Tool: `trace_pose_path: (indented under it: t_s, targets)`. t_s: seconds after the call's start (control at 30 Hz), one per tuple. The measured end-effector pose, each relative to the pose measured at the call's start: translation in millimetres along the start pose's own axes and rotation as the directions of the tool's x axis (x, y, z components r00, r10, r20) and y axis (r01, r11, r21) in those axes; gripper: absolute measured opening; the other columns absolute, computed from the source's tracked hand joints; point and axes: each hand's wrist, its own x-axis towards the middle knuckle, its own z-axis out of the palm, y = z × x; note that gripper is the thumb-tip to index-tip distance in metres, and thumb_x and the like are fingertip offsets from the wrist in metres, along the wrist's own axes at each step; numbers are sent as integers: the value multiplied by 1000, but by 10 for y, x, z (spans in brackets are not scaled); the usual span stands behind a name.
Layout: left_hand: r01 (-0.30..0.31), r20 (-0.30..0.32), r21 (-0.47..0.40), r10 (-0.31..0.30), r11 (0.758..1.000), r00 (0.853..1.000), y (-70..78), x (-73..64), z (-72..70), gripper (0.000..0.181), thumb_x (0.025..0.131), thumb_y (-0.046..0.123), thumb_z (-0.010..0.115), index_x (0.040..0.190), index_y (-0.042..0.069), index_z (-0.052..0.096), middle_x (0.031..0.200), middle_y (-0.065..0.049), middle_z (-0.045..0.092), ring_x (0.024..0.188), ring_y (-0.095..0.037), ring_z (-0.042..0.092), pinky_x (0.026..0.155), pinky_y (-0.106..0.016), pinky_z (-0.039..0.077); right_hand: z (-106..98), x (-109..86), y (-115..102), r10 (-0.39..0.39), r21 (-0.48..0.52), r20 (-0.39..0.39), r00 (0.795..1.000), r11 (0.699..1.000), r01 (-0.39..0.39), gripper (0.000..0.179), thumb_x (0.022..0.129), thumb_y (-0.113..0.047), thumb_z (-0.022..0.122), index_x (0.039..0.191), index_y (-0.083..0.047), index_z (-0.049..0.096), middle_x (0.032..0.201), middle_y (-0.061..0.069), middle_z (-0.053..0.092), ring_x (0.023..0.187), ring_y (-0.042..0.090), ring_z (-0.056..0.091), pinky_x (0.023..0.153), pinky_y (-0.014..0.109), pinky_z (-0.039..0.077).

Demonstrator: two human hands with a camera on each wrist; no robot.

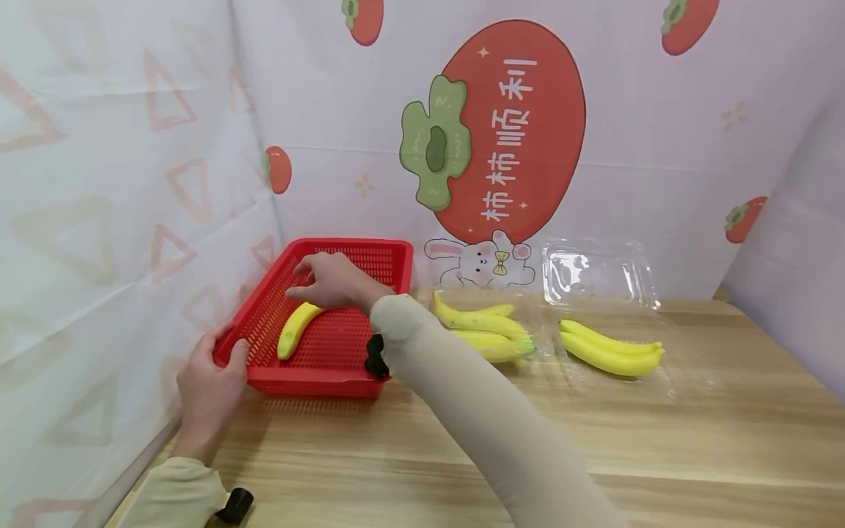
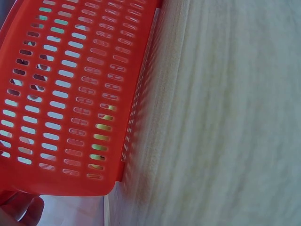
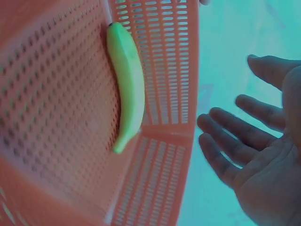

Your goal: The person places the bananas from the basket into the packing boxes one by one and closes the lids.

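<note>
A red plastic basket (image 1: pixel 317 375) stands on the wooden table with one banana (image 1: pixel 297 330) lying inside along its left side. At the basket's front left corner, my left hand (image 1: pixel 210 378) grips the rim, thumb over the edge. My right hand (image 1: pixel 335 280) is above the basket, over the banana's far end, and holds nothing. In the right wrist view, its fingers (image 3: pixel 235 132) are spread and relaxed, apart from the banana (image 3: pixel 128 84). Through the basket's slots (image 2: pixel 66 84) in the left wrist view, bits of yellow show.
Right of the basket, several bananas (image 1: pixel 491 345) lie in clear plastic packaging, partly behind my right sleeve (image 1: pixel 488 411). Farther right, more bananas (image 1: pixel 610 348) rest in an opened clear box with its lid (image 1: pixel 594 271) raised against the back sheet. A patterned sheet (image 1: pixel 99 220) stands close on the left.
</note>
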Motion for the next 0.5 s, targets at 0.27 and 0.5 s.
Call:
trace_pose_path:
  t_s: [0.27, 0.5]
  targets:
    - [-14, 5, -1, 14, 1000, 1000, -1, 1, -24, 56, 107, 30, 53, 159, 10, 49, 154, -25, 57, 127, -41, 62, 101, -57, 53, 16, 75, -76, 20, 7, 10, 1000, 1000, -20, 53, 99, -42, 74, 145, -17, 64, 132, -2, 70, 109, 10, 62, 85, 19, 58]
    - [-2, 16, -24, 2, 1000, 1000, -11, -2, -7, 57, 108, 31, 52, 160, 10, 47, 157, -24, 54, 129, -43, 61, 102, -60, 53, -34, 124, -75, 15, 4, 13, 1000, 1000, -15, 51, 100, -41, 73, 144, -17, 65, 127, -2, 72, 107, 10, 65, 87, 21, 59]
